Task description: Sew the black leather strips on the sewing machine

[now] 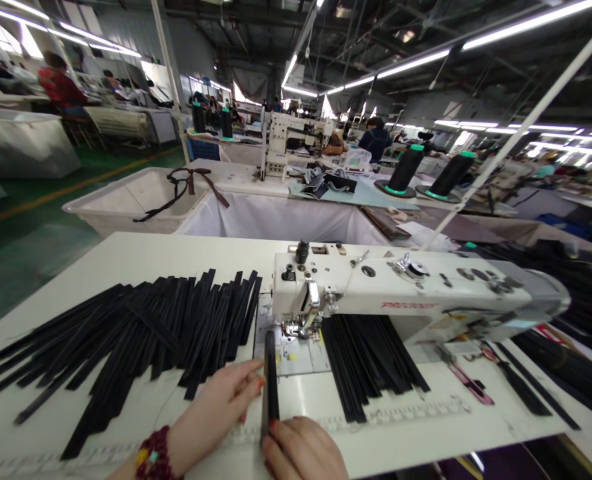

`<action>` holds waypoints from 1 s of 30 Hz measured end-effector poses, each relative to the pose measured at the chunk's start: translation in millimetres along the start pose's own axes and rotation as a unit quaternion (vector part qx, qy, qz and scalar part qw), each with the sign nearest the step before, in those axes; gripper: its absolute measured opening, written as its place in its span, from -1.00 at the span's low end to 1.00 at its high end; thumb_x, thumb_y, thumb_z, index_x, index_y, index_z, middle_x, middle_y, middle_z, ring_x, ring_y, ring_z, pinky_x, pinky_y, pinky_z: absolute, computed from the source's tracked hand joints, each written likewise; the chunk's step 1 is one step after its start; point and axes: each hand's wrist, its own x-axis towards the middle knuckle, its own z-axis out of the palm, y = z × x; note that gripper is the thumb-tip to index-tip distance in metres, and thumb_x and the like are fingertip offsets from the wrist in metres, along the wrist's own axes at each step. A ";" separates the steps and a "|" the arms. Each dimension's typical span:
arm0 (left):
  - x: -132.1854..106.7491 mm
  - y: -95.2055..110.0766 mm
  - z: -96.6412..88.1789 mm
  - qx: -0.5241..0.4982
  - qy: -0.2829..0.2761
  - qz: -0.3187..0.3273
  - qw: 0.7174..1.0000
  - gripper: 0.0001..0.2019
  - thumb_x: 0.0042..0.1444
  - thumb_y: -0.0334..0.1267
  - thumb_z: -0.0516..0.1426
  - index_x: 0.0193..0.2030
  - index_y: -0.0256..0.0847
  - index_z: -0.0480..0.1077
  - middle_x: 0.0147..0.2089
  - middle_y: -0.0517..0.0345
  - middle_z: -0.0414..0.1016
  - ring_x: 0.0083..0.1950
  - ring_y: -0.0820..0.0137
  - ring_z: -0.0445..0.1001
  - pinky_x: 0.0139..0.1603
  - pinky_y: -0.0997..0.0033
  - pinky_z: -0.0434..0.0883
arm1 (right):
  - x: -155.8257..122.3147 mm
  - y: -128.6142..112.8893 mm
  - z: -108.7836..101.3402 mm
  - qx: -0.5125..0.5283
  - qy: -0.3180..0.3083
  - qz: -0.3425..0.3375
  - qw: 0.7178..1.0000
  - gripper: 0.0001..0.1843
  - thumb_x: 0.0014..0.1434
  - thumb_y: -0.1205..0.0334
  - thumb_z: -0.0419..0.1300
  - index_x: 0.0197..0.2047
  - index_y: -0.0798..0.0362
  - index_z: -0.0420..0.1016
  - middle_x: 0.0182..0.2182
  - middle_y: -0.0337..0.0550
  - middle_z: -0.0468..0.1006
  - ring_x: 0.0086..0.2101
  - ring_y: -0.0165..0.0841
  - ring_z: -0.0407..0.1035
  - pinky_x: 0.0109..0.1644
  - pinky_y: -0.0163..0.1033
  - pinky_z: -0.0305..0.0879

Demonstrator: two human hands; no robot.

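A black fabric strip (pixel 273 373) runs from the sewing machine's presser foot (pixel 296 329) toward me, its long edge folded or doubled. My left hand (pixel 226 395), with a dark red bead bracelet on its wrist, has its fingers together at the strip's left edge. The near end of the strip is pinched in my right hand (pixel 306 448). On my left lies a wide heap of black strips (pixel 161 327). Another bundle of black strips (pixel 369 360) lies under the arm of the white sewing machine (pixel 356 287).
Pink-handled thread snips (pixel 469 383) and a dark-handled tool (pixel 519 383) lie at the right. A printed ruler scale (pixel 406 415) crosses the table's front. Beyond the table stand a pale bin (pixel 126 193) and large black thread cones (pixel 406 170). Other people work farther back.
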 end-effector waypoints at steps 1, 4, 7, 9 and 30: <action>4.9 2.2 -2.4 0.057 0.034 0.041 0.997 -0.62 0.31 -0.02 0.02 0.05 -0.21 0.45 -0.13 -0.04 0.60 -0.12 0.16 0.58 0.00 0.13 0.51 | 0.0 7.2 -5.1 -0.013 -0.009 -0.006 1.000 -0.72 0.46 0.38 0.03 -0.18 0.07 0.56 -0.31 -0.19 0.67 -0.31 -0.43 0.54 -0.06 -0.33 0.46; 17.3 3.3 -11.2 0.305 0.084 0.195 0.928 -0.66 0.29 -0.28 0.05 0.15 -0.19 0.45 0.26 -0.09 0.47 0.24 0.11 0.42 0.31 0.01 0.32 | -1.4 24.1 -13.2 -0.043 -0.036 -0.022 0.998 -0.65 0.48 0.39 -0.03 -0.18 0.07 0.58 -0.27 -0.22 0.68 -0.28 -0.45 0.55 0.09 -0.33 0.40; 28.8 -2.1 -11.3 0.460 0.071 0.265 0.845 -0.60 0.26 -0.28 0.16 0.23 -0.20 0.41 0.34 -0.05 0.41 0.29 0.11 0.40 0.29 0.02 0.34 | -6.8 28.8 -6.7 -0.051 -0.033 -0.002 0.998 -0.60 0.50 0.37 -0.07 -0.21 0.04 0.59 -0.26 -0.27 0.68 -0.25 -0.46 0.56 0.28 -0.31 0.24; 35.8 -5.5 -8.4 0.500 0.075 0.274 0.818 -0.58 0.26 -0.21 0.20 0.24 -0.22 0.40 0.34 -0.04 0.42 0.29 0.12 0.40 0.29 0.03 0.33 | -11.4 28.4 0.6 -0.050 -0.025 0.020 0.998 -0.64 0.49 0.35 -0.02 -0.22 0.04 0.59 -0.27 -0.27 0.68 -0.23 -0.46 0.57 0.34 -0.29 0.16; 48.0 -7.7 -4.9 0.516 0.091 0.275 0.806 -0.61 0.39 -0.05 0.06 0.22 -0.18 0.42 0.29 0.00 0.46 0.31 0.21 0.37 0.43 0.05 0.10 | -18.3 33.6 -4.8 -0.035 -0.120 0.057 0.991 -0.76 0.46 0.22 0.06 -0.05 0.06 0.55 -0.13 -0.13 0.64 -0.09 -0.37 0.55 0.32 -0.20 0.21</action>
